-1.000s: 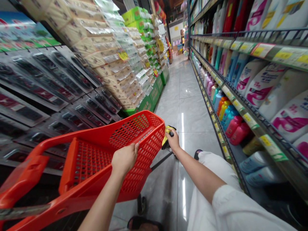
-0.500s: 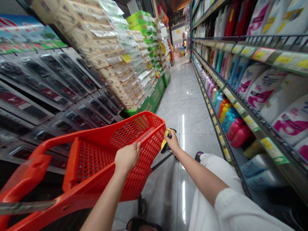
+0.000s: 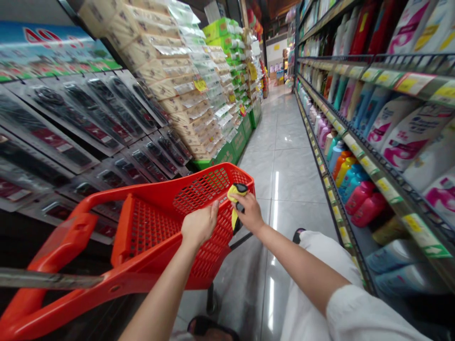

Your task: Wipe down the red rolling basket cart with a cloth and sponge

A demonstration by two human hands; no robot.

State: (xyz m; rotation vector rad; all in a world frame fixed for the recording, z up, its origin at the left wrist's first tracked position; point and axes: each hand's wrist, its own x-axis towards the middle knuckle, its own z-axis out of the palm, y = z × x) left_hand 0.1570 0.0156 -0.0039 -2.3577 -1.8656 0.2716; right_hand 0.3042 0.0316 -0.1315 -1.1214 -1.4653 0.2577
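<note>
Head view, right hand [image 3: 249,211] holding yellow-and-black cloth [image 3: 234,195], left hand [image 3: 199,224] on red cart [image 3: 152,189].

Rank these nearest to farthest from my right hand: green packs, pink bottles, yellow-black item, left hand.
1. Yellow-black item: in the right hand.
2. Left hand: left, on the cart.
3. Pink bottles: low, right.
4. Green packs: ahead, left.

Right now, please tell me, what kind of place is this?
This looks like a shop, probably a supermarket aisle: a red cart, shelves of bottles with price tags, and stacked packs across the aisle.
</note>
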